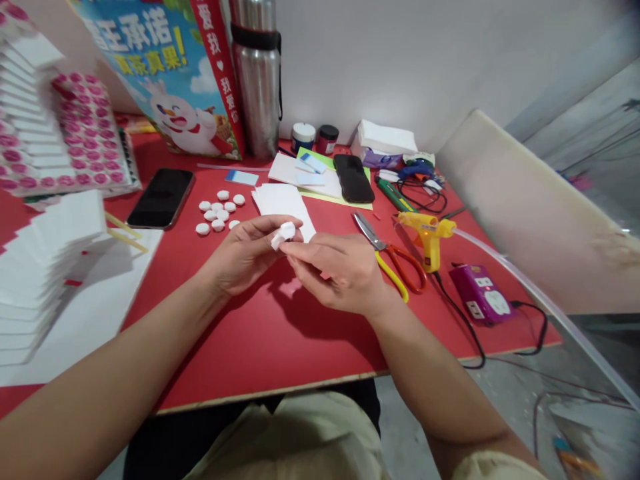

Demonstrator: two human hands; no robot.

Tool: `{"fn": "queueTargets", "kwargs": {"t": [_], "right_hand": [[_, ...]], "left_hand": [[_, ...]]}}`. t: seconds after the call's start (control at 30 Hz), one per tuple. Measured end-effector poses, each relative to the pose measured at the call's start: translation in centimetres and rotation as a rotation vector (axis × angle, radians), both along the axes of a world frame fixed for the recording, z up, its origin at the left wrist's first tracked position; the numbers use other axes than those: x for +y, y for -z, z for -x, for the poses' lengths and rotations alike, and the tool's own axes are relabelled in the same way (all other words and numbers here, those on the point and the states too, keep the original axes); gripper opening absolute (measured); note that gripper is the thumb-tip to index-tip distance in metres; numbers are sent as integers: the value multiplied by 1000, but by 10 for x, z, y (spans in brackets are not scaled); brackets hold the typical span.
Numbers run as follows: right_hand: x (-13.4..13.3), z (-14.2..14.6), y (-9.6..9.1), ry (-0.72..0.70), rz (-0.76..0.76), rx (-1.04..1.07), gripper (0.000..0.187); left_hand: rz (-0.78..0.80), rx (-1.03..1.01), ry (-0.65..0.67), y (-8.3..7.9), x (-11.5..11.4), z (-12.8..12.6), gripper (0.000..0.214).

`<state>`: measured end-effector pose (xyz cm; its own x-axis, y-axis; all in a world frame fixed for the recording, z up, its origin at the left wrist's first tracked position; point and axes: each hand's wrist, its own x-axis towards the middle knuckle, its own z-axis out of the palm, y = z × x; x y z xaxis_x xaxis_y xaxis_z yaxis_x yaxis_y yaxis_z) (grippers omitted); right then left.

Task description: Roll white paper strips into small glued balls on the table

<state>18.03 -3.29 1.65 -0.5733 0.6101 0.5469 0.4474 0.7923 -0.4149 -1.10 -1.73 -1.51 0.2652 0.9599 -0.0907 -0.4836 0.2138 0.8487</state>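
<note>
Between my two hands, above the red table (240, 360), is a small white folded piece (283, 233). My left hand (250, 250) pinches it between thumb and fingers. My right hand (340, 270) has its thumb and forefinger closed at the lower edge of the same piece; its other fingers are curled under. Just left of my left hand lie several small white round pieces (216, 215) in a loose cluster. A stack of white cards (285, 197) lies right behind my hands.
To the right lie scissors (383, 250), a yellow glue gun (425, 233) with a clear glue stick and a purple power box (481, 293). Phones (161, 198) and a steel flask (257, 87) stand or lie farther back. Fanned white paper structures (55, 260) fill the left side.
</note>
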Motion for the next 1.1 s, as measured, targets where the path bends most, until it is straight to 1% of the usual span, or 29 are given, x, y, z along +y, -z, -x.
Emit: {"fn": "queueTargets", "kwargs": {"t": [0.13,0.23,0.33,0.43,0.47,0.53,0.6,0.63,0.67,0.8,0.9,1.1], "right_hand": [[-2,-1,-2,-3,-53,64,21],[-3,1,-5,71,-61,168,17],[-2,2,-6,192,7,218,14],[2,2,-5,214,142,233,11],[4,2,-5,208,196,238,14],[6,3,-3,203,293,235,28],[8,4,-1,209,343,212,42],[9,5,0,215,348,193,44],[10,6,2,222,342,172,43],[10,8,5,255,288,116,24],[11,8,6,275,275,114,15],[14,7,8,310,273,116,10]], "left_hand": [[-20,-40,29,1,0,2,30],[-49,-70,44,0,0,2,26],[-45,-69,51,-3,0,1,27],[-28,-30,3,-6,0,-1,29],[-22,-7,-17,-7,0,-2,28],[-20,46,-45,-6,0,-3,25],[-34,100,-56,-5,0,-3,23],[-49,125,-60,-4,0,-2,23],[-65,151,-65,-3,0,-2,24],[-124,258,-94,1,1,-1,31],[-143,284,-95,1,1,-1,34],[-133,288,-93,0,-2,-2,34]]}}
